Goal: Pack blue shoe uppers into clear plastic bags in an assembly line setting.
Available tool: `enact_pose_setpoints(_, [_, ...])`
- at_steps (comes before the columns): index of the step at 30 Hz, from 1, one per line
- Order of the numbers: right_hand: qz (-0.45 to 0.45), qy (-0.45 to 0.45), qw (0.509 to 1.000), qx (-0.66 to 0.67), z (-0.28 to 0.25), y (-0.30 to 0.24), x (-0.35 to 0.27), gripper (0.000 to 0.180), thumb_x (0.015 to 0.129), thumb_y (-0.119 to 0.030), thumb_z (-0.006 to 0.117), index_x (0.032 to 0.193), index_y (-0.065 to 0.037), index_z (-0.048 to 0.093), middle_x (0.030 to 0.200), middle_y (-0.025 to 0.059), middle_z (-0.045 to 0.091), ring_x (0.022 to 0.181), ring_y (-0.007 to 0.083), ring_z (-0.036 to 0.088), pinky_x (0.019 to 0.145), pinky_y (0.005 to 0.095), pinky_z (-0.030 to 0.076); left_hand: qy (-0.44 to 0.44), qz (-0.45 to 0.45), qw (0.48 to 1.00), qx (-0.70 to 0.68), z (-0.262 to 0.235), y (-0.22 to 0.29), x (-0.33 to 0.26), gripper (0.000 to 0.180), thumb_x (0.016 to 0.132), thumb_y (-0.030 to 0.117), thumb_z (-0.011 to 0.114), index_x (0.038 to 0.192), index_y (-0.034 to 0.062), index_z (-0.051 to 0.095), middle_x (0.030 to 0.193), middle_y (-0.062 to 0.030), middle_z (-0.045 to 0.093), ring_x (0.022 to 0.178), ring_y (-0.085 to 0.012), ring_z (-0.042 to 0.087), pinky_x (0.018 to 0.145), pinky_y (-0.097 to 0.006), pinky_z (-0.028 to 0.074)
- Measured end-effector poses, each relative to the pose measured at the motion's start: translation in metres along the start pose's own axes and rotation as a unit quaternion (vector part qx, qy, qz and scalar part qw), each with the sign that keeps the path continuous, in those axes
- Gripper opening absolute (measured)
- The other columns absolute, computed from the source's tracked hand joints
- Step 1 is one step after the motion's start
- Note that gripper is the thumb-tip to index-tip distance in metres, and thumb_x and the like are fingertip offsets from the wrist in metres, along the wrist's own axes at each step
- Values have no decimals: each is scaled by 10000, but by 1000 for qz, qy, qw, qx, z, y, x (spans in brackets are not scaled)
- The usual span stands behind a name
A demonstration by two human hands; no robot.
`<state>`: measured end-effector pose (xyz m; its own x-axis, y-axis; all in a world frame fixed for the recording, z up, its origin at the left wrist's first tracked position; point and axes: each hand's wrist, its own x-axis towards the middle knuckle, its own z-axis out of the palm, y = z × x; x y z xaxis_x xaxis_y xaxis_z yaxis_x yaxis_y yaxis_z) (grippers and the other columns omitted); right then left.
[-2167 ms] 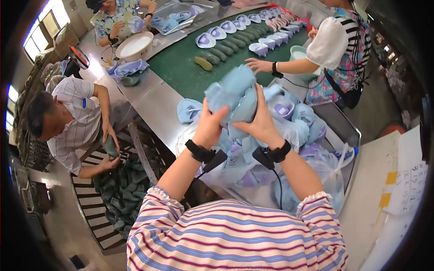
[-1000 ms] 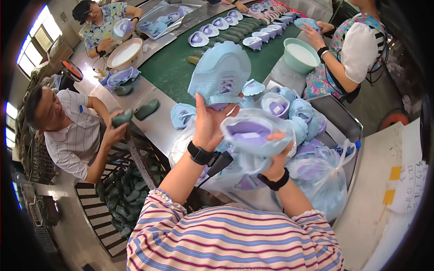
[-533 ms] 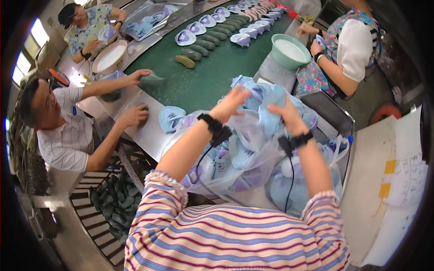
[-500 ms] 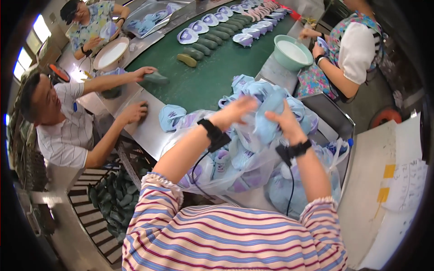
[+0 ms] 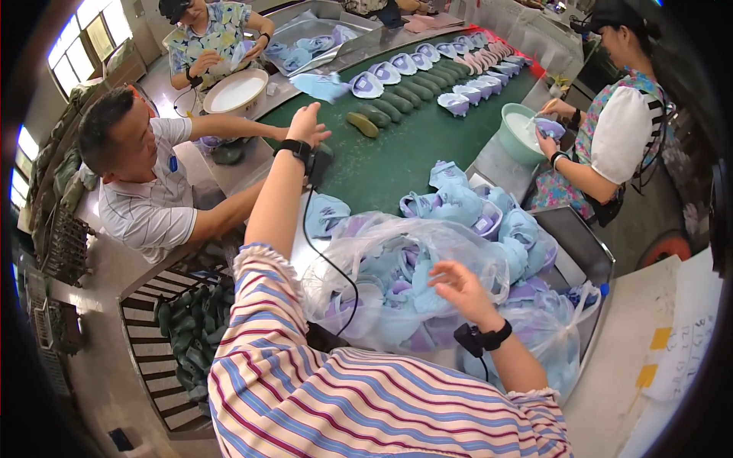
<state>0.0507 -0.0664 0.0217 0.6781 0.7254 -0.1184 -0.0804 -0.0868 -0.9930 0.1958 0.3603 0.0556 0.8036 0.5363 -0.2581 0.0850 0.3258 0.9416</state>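
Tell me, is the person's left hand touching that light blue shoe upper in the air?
Apart. The head view shows green table between the left hand and the light blue shoe upper.

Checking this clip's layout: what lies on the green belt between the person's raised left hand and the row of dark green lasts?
In the head view, between the left hand and the row of lasts, one olive last lies alone on the green belt.

I'm looking at a shoe factory line: a green conveyor belt (image 5: 412, 149) through the upper middle carries rows of shoe uppers (image 5: 416, 65), with seated workers around it.
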Motion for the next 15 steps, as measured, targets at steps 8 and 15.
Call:
enact_pose_setpoints(8, [-54,-108,946,-301,-5,70,49,268,785,-181,561,1007,-35,593,936,146,623,857,292,594,756,356,466,-562,-135,759,299,21,-126,-194,473,801,278,593,1172,20,452,1166,-99,510,1111,-233,463,885,-380,409])
enact_pose_setpoints(15, [-46,-158,858,-487,-10,87,62,329,740,-189,581,1047,-72,564,961,149,599,873,301,585,739,399,466,-242,236,483,807,-86,-163,-251,862,550,516,725,1168,-10,437,1159,-267,471,1055,-479,426,951,-532,254])
